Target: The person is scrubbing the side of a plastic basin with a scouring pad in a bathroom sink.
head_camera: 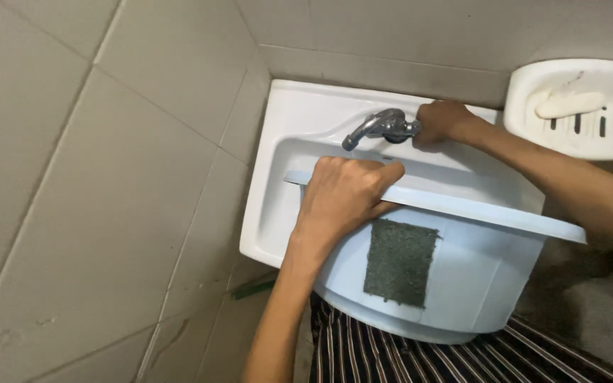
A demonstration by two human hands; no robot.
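Observation:
My left hand [342, 195] grips the rim of a pale blue plastic basin [484, 276], which has a dark green scouring pad [400, 261] stuck on its side. The basin is tilted, its rim resting against a white wall sink [299, 120]. My right hand [443, 120] is closed around the handle of the grey metal tap [374, 128] at the back of the sink. The spout points left over the sink bowl. I see no water running.
A white wall-mounted soap dish [604, 135] holding a pale bar of soap [569, 104] hangs at the upper right. Grey tiled walls surround the sink on the left and behind. Striped dark fabric [406, 354] shows under the basin.

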